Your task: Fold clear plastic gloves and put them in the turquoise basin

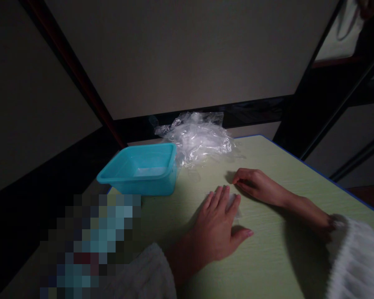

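Note:
My left hand (216, 226) lies flat on the table, palm down with the fingers stretched out. Under its fingers is a small clear plastic piece (237, 212), perhaps a little bag; most of it is covered. To the right and slightly farther off, my right hand (258, 185) rests on its side with fingers curled in. Whether anything is inside those fingers is hidden. Beyond both hands sits a crumpled heap of clear plastic (202, 139) at the table's far edge.
A turquoise plastic basin (146, 182) stands at the table's left edge, with something pale on its bottom. The light green table (268, 257) has a blue rim. Pale panels (190, 54) rise behind it. A pixelated patch (102, 232) hides the lower left.

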Tool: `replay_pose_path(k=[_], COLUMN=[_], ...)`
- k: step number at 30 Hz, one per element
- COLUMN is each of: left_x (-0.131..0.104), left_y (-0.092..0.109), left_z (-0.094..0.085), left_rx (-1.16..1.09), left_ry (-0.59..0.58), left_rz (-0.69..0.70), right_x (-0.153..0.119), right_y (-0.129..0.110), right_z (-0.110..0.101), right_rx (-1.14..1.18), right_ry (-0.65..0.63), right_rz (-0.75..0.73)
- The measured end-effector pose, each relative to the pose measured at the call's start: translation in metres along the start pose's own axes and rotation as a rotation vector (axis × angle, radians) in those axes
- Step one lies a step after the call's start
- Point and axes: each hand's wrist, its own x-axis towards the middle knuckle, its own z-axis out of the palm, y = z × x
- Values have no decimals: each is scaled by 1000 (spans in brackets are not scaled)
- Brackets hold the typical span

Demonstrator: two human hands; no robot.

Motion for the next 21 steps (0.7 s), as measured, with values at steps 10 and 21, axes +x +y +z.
replay_pose_path(k=[10,21], left_x=[1,1], left_y=[-2,-1], left_z=[0,-7], left_rx=[-21,-88], left_ry=[1,-59], left_rz=[36,44], right_x=[-1,-1], right_y=[0,2], right_z=[1,3], right_rx=[5,17], right_ry=[-9,-12], right_rz=[-22,-31])
